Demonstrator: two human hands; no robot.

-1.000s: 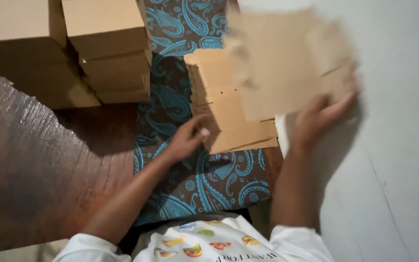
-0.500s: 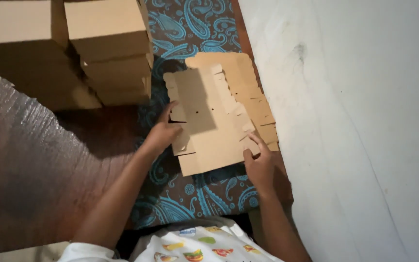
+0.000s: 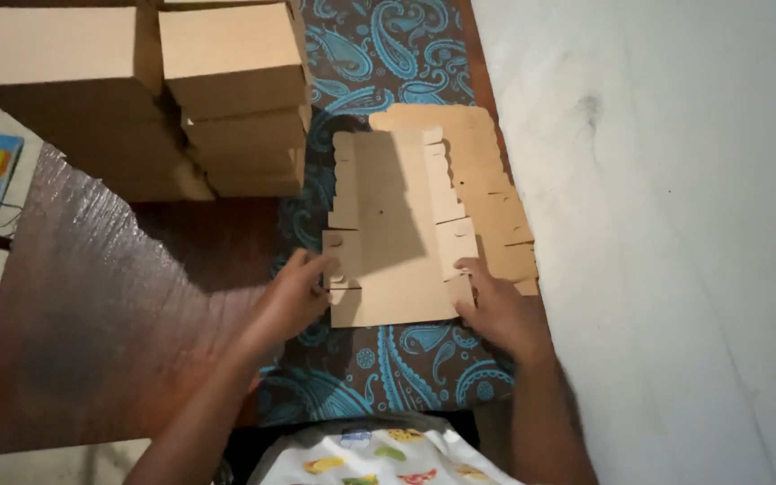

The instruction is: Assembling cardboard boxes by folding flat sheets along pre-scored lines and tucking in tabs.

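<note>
We have the flat die-cut cardboard box blank (image 3: pixel 394 233) lying on the paisley cloth (image 3: pixel 388 359), long axis running away from us, left hand (image 3: pixel 294 296) and right hand (image 3: pixel 496 310) open-fingered, pressing its near corners.

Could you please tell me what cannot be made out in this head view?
- Flat cardboard stack: its count is hidden by the top cardboard blank.
- Folded boxes: the upper ones are cut off by the top edge.
- Left hand and right hand: palms face down, unseen.
</note>
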